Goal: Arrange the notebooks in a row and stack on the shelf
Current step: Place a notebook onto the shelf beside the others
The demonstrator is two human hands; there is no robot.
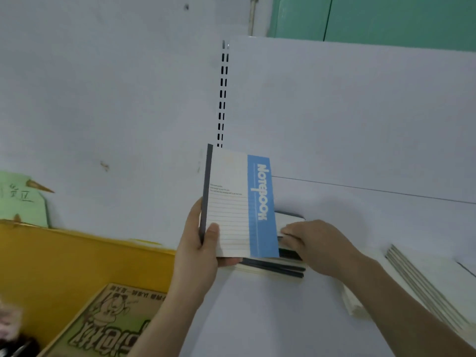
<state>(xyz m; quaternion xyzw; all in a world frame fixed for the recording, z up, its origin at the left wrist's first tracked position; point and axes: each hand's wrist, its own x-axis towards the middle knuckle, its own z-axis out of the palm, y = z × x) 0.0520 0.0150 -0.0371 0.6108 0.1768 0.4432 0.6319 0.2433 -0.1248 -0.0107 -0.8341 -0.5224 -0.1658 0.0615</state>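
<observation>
At centre frame, the left hand (198, 243) is gripping an upright blue notebook (239, 204), fingers curled round its spine, while the right hand (316, 243) is pinching the shelf (386, 228) stack (283, 264); probably next, laying it squarely on top.

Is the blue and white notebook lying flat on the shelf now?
No. The left hand holds the blue and white notebook upright by its dark spine, above the stack of notebooks on the shelf.

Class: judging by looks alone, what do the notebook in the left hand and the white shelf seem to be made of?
Notebook: likely paper with a thin card cover, matte; printed lines and a blue band show, and a dark strip, perhaps tape, runs down the spine. Shelf: smooth white, faintly glossy, probably painted metal, given the slotted upright behind it; laminate is possible.
</observation>
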